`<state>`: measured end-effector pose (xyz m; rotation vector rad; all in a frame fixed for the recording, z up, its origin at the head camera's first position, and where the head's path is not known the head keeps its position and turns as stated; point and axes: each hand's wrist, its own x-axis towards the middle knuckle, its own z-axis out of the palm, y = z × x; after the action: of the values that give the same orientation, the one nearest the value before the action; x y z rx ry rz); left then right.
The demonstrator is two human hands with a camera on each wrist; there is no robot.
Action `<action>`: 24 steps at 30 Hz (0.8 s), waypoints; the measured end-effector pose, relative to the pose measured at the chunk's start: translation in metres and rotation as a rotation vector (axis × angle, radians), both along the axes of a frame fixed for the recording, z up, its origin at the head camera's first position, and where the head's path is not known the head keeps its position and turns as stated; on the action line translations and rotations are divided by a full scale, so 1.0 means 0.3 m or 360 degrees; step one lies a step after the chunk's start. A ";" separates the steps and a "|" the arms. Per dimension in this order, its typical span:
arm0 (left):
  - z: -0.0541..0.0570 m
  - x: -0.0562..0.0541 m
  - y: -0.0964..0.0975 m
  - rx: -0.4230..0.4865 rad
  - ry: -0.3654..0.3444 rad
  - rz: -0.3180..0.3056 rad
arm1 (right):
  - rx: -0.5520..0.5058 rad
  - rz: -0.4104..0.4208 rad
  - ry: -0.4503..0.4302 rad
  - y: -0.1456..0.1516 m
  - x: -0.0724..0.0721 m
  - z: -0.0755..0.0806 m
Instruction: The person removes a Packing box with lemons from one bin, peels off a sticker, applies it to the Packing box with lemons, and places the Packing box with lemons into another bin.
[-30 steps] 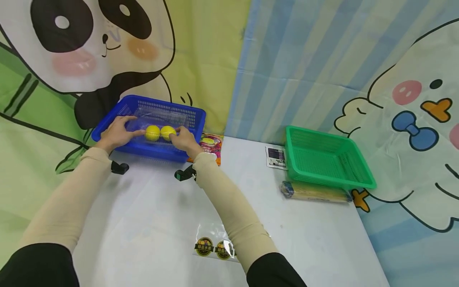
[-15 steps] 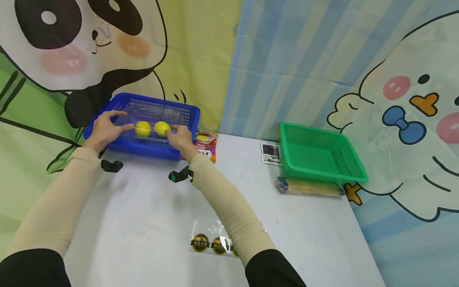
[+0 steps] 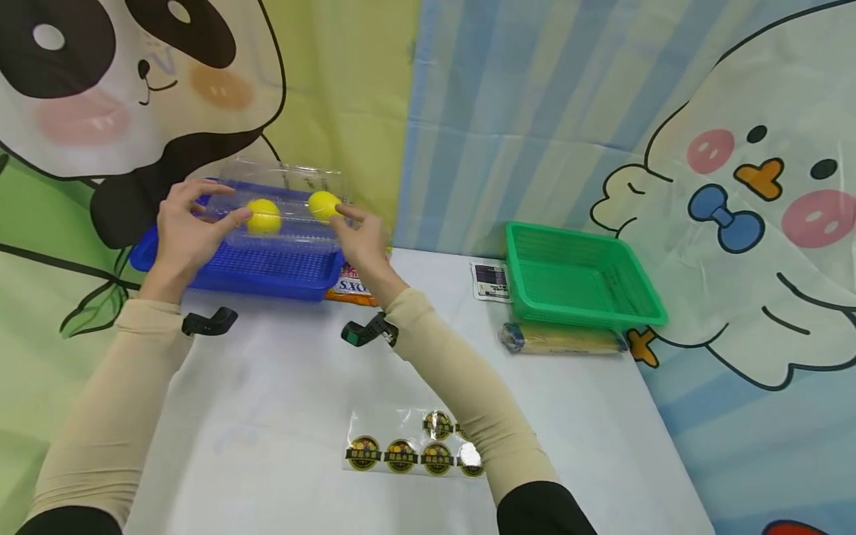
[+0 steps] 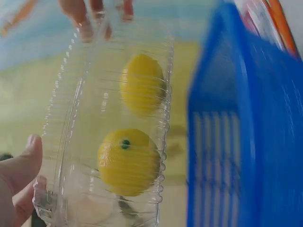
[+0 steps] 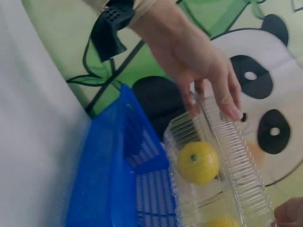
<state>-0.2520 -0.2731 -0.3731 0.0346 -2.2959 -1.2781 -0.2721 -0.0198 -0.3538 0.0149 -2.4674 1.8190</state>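
While the left hand (image 3: 186, 234) and right hand (image 3: 364, 241) pinch opposite ends of a clear plastic box (image 3: 292, 215) with 2 lemons (image 3: 264, 216) inside, it's in the air by the blue basket (image 3: 261, 286) at the far left corner of the counter (image 3: 267, 401). Green basket (image 3: 575, 271) sits near the far right corner, yellowish pack (image 3: 568, 339) along its front.

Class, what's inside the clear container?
A yellow fruit near the left hand and another near the right hand. In the head view, anything behind the fingertips is covered.
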 end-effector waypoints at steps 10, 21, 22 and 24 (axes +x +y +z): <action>-0.105 0.115 0.388 0.0229 0.0114 -0.0464 | -0.0111 -0.0324 0.0068 0.440 0.190 -0.063; -0.331 0.228 0.645 0.0250 0.0077 -0.0714 | -0.0177 -0.0466 -0.0084 0.724 0.383 -0.285; -0.345 0.236 0.657 0.0246 0.0078 -0.0729 | -0.0192 -0.0466 -0.0091 0.740 0.395 -0.305; -0.370 0.248 0.676 0.0230 0.0069 -0.0758 | -0.0222 -0.0465 -0.0095 0.764 0.415 -0.339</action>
<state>-0.1777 -0.0702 -0.4842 -0.5131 -2.2454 -1.6535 -0.1475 0.2095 -0.4554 -0.3914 -2.2288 1.8783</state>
